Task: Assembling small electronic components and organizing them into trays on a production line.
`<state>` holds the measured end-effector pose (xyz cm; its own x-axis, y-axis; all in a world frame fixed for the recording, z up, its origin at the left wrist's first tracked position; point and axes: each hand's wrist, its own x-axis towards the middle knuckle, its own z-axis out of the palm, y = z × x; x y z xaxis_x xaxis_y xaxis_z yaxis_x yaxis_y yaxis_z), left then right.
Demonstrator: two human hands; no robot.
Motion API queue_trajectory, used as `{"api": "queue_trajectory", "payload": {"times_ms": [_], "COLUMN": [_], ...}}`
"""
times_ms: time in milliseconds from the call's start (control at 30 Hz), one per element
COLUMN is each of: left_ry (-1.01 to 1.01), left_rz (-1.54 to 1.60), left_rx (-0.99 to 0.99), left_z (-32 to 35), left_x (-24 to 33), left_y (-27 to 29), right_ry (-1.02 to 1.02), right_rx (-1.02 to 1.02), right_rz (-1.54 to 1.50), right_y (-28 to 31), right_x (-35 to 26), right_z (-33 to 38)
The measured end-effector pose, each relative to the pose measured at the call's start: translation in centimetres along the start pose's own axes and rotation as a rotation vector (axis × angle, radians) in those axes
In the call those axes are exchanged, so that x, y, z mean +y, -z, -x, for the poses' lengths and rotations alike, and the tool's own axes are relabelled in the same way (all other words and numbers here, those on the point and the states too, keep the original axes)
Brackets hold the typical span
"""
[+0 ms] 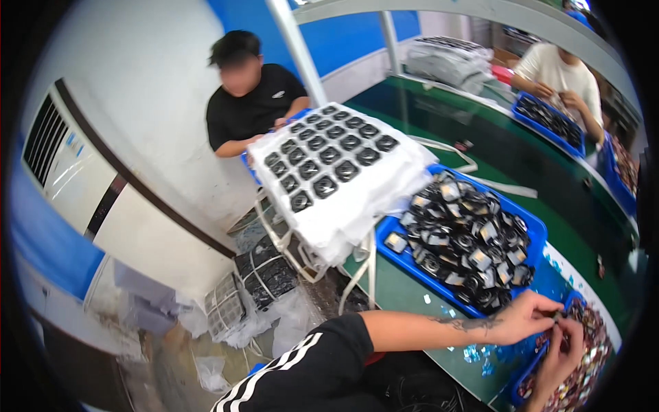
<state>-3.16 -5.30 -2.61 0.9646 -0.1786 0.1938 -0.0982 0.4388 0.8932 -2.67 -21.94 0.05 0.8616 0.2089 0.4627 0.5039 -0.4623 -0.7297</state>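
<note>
My left hand (525, 317) comes in on a tattooed forearm, its fingertips pinched together around something small and dark. Right beside it my right hand (564, 351) is closed too, its fingertips meeting those of the left. What they hold is too small to name. Both hands are above a blue tray (516, 393) heaped with many small reddish-brown and silvery pieces (589, 350). Beyond my left forearm stands a larger blue tray (539, 230) piled with black parts (458, 240), several bearing pale square faces.
A white stack of trays (329, 230) holding black round parts stands left of the larger tray, a person in black (250, 103) behind it. Blue film scraps (480, 357) lie on the green table (405, 285). Across it, another person (563, 75) works over a blue tray (549, 127).
</note>
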Motion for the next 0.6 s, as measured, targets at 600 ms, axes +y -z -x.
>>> {"api": "queue_trajectory", "payload": {"times_ms": [600], "left_ry": [0.069], "left_rz": [0.121], "left_rx": [0.067], "left_z": [0.7], "left_x": [1.1], "left_y": [1.3], "right_ry": [0.023], "right_rx": [0.039], "right_rz": [-0.098], "right_y": [-1.8], "right_x": [-2.7], "right_z": [-2.6]}}
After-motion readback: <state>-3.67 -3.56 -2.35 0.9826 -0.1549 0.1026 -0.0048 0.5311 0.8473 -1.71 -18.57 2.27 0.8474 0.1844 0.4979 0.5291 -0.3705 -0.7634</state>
